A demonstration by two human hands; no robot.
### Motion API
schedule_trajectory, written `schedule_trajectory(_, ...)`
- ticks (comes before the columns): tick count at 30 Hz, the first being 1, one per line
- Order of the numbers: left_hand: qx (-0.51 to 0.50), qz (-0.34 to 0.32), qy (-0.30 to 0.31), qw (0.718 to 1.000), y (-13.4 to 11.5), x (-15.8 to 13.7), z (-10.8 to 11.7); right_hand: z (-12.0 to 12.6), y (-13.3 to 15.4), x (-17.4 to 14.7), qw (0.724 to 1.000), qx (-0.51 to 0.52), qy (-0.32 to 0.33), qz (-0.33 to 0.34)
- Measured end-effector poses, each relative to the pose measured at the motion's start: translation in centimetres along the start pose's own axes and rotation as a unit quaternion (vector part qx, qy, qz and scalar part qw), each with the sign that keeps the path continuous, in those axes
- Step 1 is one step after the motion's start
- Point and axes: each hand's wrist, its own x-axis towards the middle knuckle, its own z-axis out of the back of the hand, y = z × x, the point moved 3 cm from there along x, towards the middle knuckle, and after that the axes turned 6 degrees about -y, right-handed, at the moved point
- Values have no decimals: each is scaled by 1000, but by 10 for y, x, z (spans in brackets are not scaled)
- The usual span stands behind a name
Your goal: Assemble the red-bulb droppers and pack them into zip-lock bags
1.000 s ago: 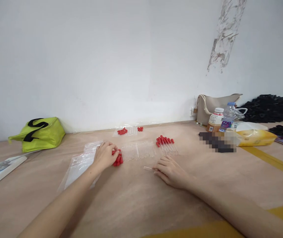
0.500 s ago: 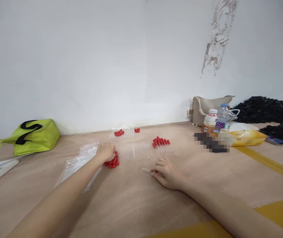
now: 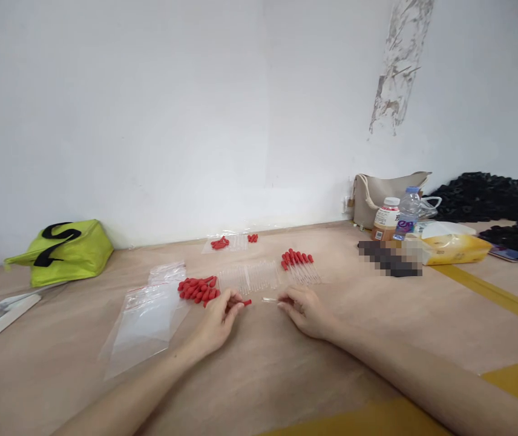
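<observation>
1 bulb, 1 tube, small gap between

Your left hand (image 3: pixel 221 316) is pinched on a red bulb (image 3: pixel 247 302), its end poking out past the fingertips toward the right. Your right hand (image 3: pixel 307 312) is closed on a clear tube (image 3: pixel 268 300), the free end pointing left at the bulb. Hands apart, near each other, low over the table (image 3: pixel 245 381). Bulb and tube face end to end, not touching. The rest of each is hidden by your fingers.

Behind the hands, left to right: the pile (image 3: pixel 198 289) of red bulbs, the loose tubes (image 3: pixel 247 277) side by side in a row, then the capped tubes (image 3: pixel 298 259), each wearing a bulb on its far end. Clear bags (image 3: pixel 145 321) lie flat, left of the pile.

Step in hand, by my reading: mating 1 bulb with 1 tube, just short of contact. The capped tubes suggest the pattern.

Next move calls for lining up the 2 ends, then a straight, gentle push while the left fingers steady the soft rim. Keep the right grip close to the tube's end; it looks thin, and a skewed push could slip or crack it.
</observation>
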Motion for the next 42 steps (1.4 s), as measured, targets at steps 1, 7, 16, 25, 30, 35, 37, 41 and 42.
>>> schedule_trajectory(1, -59, 9, 0, 998, 2, -6, -7, 0, 0, 4, 1000, 11, 4, -5)
schedule_trajectory(7, -133, 2, 24, 991, 13, -7, -25, -10, 1, 18, 1000, 14, 13, -12)
schedule_trajectory(16, -113, 8, 34, 993, 8, -8, -22, -20, 3, 11, 999, -1, 29, -13)
schedule_trajectory(25, -118, 4, 15, 993, 5, -13, -21, -25, 3, 7, 998, 14, 67, 3)
schedule_trajectory(30, -83, -26, 12, 996, -1, -17, -16, -26, 1, 7, 996, 1, 85, 31)
schedule_trajectory(35, -40, -50, 15, 998, -4, -18, -15, -24, 5, 7, 995, -39, 78, 53)
schedule_trajectory(37, -22, -57, 16, 998, -4, -19, -16, -25, 7, 6, 994, -62, 74, 58)
schedule_trajectory(41, 1, -75, 27, 997, -6, -21, -16, -28, 14, 4, 992, -91, 73, 55)
schedule_trajectory(42, 2, -80, 29, 996, -7, -21, -16, -30, 15, 3, 992, -94, 74, 50)
